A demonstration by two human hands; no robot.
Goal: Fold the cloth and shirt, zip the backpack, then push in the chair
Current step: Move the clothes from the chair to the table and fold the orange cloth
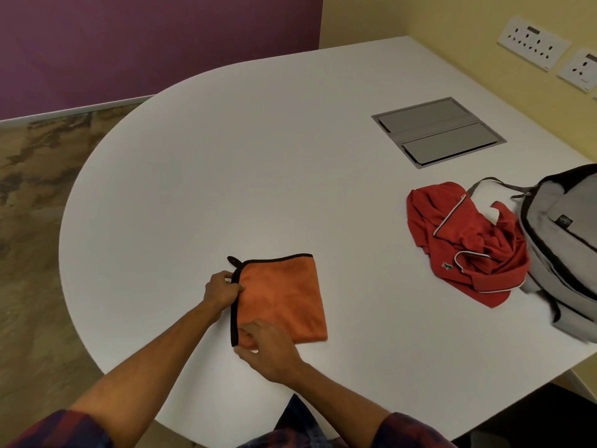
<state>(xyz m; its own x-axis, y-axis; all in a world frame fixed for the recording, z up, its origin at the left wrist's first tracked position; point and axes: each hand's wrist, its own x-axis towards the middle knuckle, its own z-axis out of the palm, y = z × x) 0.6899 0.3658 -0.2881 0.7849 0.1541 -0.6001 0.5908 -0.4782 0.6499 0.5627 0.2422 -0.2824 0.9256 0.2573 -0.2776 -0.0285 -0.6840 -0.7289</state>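
An orange cloth with black trim lies folded into a small square on the white table. My left hand pinches its left black edge near the top corner. My right hand pinches the lower left corner of the same cloth. A red polo shirt lies crumpled at the right. Touching the shirt on its right is a grey backpack with black trim, partly cut off by the frame. No chair is in view.
A grey metal cable hatch is set flush in the table at the back right. White wall sockets sit on the yellow wall behind it. The table's rounded edge curves along the left, above patterned carpet.
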